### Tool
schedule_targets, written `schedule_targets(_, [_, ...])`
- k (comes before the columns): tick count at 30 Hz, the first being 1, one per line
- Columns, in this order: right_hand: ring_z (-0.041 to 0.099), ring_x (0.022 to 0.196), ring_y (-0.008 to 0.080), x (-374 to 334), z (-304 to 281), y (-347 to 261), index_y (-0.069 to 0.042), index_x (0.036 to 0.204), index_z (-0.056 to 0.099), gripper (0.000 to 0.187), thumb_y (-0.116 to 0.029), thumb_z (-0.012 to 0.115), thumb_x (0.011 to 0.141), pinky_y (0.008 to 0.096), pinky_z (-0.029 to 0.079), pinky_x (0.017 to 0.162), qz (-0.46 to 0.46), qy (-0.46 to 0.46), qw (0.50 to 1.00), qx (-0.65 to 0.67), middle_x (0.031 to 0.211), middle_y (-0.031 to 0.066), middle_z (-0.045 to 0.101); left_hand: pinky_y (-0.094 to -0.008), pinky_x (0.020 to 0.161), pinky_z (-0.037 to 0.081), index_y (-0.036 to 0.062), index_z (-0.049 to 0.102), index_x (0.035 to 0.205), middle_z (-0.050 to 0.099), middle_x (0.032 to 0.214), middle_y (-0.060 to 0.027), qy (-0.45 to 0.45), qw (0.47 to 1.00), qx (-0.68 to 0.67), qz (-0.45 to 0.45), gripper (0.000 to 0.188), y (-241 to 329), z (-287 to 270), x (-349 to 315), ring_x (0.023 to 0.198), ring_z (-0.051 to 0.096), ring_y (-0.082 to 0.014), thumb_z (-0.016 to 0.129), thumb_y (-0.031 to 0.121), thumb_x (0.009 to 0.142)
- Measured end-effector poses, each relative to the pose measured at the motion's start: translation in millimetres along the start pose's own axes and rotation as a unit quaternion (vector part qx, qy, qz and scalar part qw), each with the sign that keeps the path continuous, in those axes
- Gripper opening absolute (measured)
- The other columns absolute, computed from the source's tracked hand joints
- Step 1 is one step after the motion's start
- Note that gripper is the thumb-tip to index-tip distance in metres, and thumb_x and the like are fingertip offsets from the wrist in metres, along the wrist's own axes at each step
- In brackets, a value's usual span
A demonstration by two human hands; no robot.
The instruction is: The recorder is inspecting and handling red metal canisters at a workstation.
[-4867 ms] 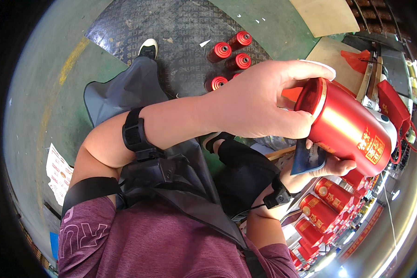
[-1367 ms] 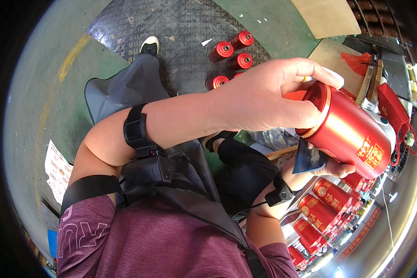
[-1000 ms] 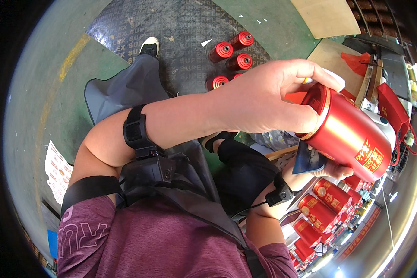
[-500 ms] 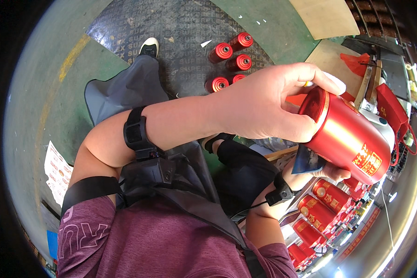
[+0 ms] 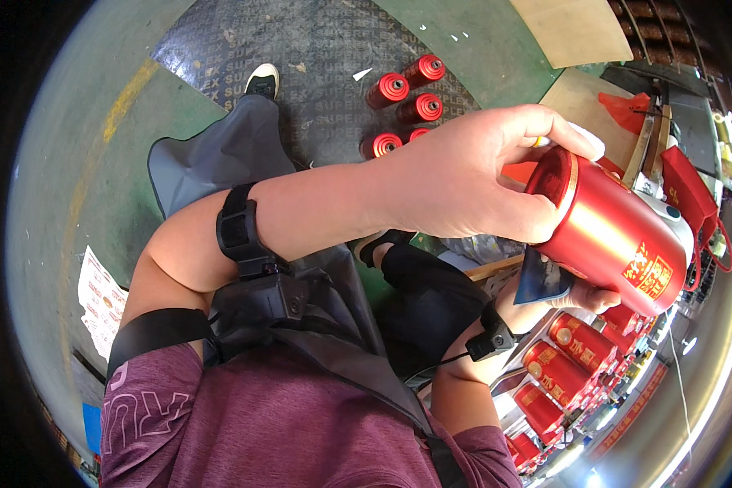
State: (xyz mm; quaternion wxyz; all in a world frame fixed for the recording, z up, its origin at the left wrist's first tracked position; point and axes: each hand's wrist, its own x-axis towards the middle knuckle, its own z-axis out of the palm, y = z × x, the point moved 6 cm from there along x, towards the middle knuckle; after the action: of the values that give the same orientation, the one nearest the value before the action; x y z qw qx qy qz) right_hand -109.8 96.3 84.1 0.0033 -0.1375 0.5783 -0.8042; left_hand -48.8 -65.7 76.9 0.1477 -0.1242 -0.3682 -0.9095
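Observation:
A glossy red metallic canister (image 5: 618,232), with gold print and a gold ring near one end, lies tilted at the right of the head view. My left hand (image 5: 496,171) grips its ringed end, thumb on the near side and fingers over the top. White covers show on a fingertip, and a yellow ring-like band shows between the fingers. Beneath the canister, my right hand (image 5: 586,298) supports it, its fingers partly hidden by the canister. A dark blue flap or sheet (image 5: 541,281) is beside my right hand, against the canister's underside; what it belongs to is unclear.
Several red cylinders (image 5: 425,107) stand on the dark patterned mat (image 5: 317,49) ahead. More red canisters with gold print (image 5: 557,370) are grouped at the lower right. A red bag (image 5: 691,191) and a wooden board (image 5: 573,32) are farther off. A printed sheet (image 5: 102,305) lies left.
The canister has shifted slightly upward in the view, together with both hands, and its gold print has moved a little. My grip looks the same.

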Motion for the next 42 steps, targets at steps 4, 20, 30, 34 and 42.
schedule_targets(4, [0.039, 0.133, 0.0319, -3.6, -8.1, 2.5, -0.009, 0.146, 0.033, 0.115, -0.084, 0.061, 0.064, 0.0514, 0.032, 0.112, 0.008, 0.046, 0.999, 0.002, 0.146, 0.0137, 0.039, -0.0333, 0.105, 0.04, -0.0057, 0.047, 0.13, 0.055, 0.124, -0.0144, 0.002, 1.0, -0.004, 0.002, 0.056, -0.9, 0.1, 0.5, 0.119, 0.052, -0.0193, 0.065, 0.007, 0.078])
schedule_targets(20, [0.045, 0.128, 0.0327, 0.9, -14.6, 5.8, -0.01, 0.144, 0.036, 0.112, -0.086, 0.059, 0.065, 0.0517, 0.036, 0.109, 0.025, 0.031, 0.999, 0.004, 0.141, 0.013, 0.045, -0.0329, 0.1, 0.043, -0.0051, 0.048, 0.129, 0.056, 0.12, -0.0142, 0.016, 0.999, -0.03, -0.019, 0.055, -1.1, -1.5, 0.6, 0.113, 0.054, -0.0187, 0.065, 0.006, 0.078])
schedule_targets(30, [0.047, 0.126, 0.0321, 2.3, -12.2, 6.5, -0.01, 0.144, 0.036, 0.108, -0.083, 0.06, 0.067, 0.0513, 0.04, 0.107, 0.017, 0.026, 0.999, 0.013, 0.14, 0.0126, 0.046, -0.0323, 0.099, 0.044, -0.0061, 0.046, 0.13, 0.055, 0.12, -0.0154, 0.017, 0.999, -0.019, -0.037, 0.058, 0.4, -0.4, -0.3, 0.113, 0.054, -0.0186, 0.067, 0.007, 0.077])
schedule_targets(34, [0.045, 0.128, 0.0324, 1.6, -5.7, 4.1, -0.01, 0.144, 0.035, 0.112, -0.084, 0.061, 0.065, 0.0517, 0.038, 0.108, 0.024, 0.046, 0.998, -0.026, 0.141, 0.0126, 0.044, -0.0323, 0.099, 0.044, -0.0058, 0.047, 0.129, 0.056, 0.119, -0.015, 0.022, 0.999, -0.004, -0.031, 0.057, 2.0, -2.9, -2.6, 0.112, 0.054, -0.0185, 0.066, 0.007, 0.077])
schedule_targets(42, [0.045, 0.128, 0.0329, 3.6, -15.2, 4.7, -0.008, 0.143, 0.036, 0.111, -0.083, 0.061, 0.066, 0.0515, 0.038, 0.108, 0.013, 0.018, 1.0, -0.011, 0.14, 0.0138, 0.045, -0.0328, 0.099, 0.044, -0.0055, 0.049, 0.127, 0.056, 0.118, -0.0139, 0.019, 0.999, -0.023, -0.025, 0.052, 0.4, -1.0, 0.9, 0.112, 0.055, -0.0181, 0.064, 0.006, 0.079])
